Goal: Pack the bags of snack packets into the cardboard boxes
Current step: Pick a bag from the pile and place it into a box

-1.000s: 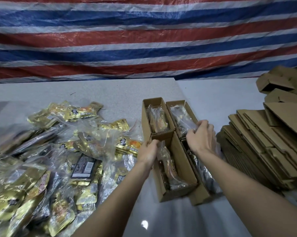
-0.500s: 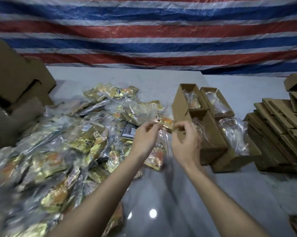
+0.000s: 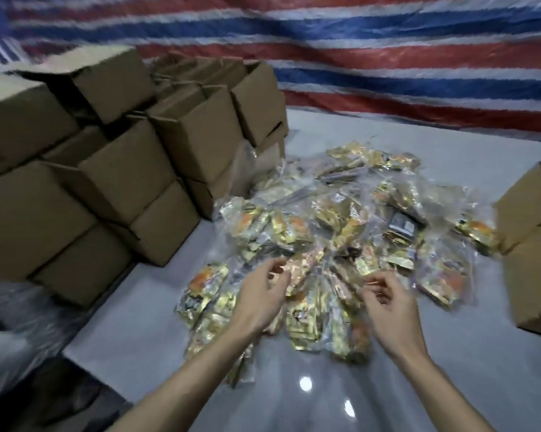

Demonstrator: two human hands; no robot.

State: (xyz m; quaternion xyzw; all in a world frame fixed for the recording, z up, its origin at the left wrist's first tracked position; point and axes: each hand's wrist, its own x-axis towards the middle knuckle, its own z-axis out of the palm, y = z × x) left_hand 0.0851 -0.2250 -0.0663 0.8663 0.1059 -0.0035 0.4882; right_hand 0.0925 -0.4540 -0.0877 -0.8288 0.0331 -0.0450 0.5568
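Cardboard boxes [image 3: 113, 182] sat stacked at the worktop's [image 3: 450, 385] left, out of the way; the bags of snack packets [image 3: 350, 232] lay heaped centrally within reach, left hand [image 3: 259, 299] and right hand [image 3: 387, 304] hovering over them, fingers loosely curled, holding nothing.

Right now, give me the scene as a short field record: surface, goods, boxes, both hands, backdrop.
surface: grey table
goods: pile of clear bags of snack packets, mid-table, gold and orange wrappers
boxes left: stack of closed cardboard boxes, at the table's left edge, beside the pile
box right: cardboard box, cut off by the frame edge, contents not visible
left hand: over the near side of the pile, fingers loosely curled, holding nothing clearly
right hand: over the pile, fingers loosely curled, grip unclear from blur
backdrop: red, white and blue striped tarpaulin
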